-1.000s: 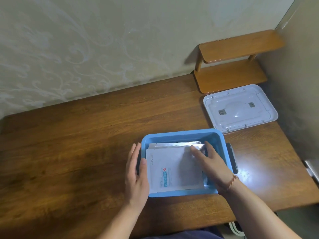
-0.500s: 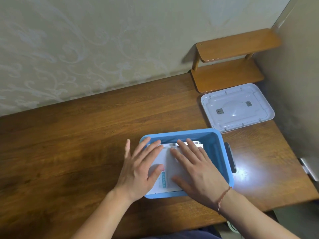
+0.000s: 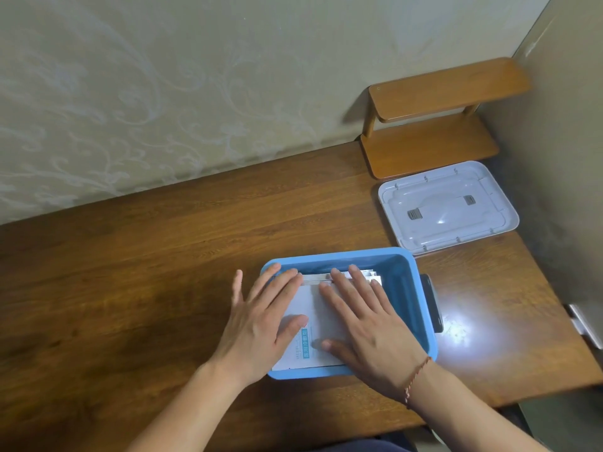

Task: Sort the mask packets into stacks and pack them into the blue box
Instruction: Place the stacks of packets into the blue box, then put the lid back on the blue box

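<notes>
The blue box (image 3: 408, 288) stands on the wooden table near its front edge. Inside it lies a stack of white mask packets (image 3: 313, 308), the top one with a blue label; silvery packet edges show at the far end. My left hand (image 3: 261, 318) lies flat with straight fingers on the left half of the top packet, reaching over the box's left rim. My right hand (image 3: 365, 324) presses flat on the right half, a red string bracelet on its wrist. Most of the stack is hidden under both hands.
The box's white lid (image 3: 447, 207) lies upside down at the back right. Behind it a small wooden two-tier shelf (image 3: 434, 125) stands against the wall. A dark handle (image 3: 432, 301) sticks out on the box's right side. A wall closes the right side.
My left hand moved from the box's outer left side onto the packets. My right hand shifted from the stack's right edge to lie flat on top. Since half a second ago little has moved.
</notes>
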`<action>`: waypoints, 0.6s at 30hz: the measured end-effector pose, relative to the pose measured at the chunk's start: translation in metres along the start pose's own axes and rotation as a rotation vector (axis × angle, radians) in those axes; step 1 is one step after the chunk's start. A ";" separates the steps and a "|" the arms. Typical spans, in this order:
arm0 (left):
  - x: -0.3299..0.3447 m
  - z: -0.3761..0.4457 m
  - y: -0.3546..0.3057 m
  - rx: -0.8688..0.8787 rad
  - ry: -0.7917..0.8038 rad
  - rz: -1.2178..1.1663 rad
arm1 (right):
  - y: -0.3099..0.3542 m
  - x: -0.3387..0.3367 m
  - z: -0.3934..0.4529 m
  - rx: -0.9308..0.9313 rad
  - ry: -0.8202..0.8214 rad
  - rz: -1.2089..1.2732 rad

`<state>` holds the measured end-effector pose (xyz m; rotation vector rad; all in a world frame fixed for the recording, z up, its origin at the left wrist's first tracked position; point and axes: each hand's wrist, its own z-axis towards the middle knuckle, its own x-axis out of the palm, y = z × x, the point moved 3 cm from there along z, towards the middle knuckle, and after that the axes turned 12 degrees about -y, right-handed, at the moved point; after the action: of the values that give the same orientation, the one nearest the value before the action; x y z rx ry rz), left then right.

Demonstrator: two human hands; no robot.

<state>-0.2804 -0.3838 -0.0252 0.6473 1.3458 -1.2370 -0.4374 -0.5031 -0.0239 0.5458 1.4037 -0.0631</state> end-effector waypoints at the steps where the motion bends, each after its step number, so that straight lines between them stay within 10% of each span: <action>1: -0.003 0.000 0.000 -0.038 -0.014 -0.067 | -0.002 -0.009 -0.001 0.002 -0.045 0.074; 8: -0.031 0.088 -0.007 -0.324 -0.144 -0.513 | -0.129 -0.099 -0.001 0.693 -0.438 0.422; 18: 0.074 0.249 -0.073 -1.196 0.645 -1.116 | -0.300 -0.077 0.049 1.099 -0.265 0.432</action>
<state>-0.2729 -0.6534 -0.0254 -0.7502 2.7867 -0.6986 -0.5140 -0.8059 -0.0455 1.6672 0.8690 -0.5565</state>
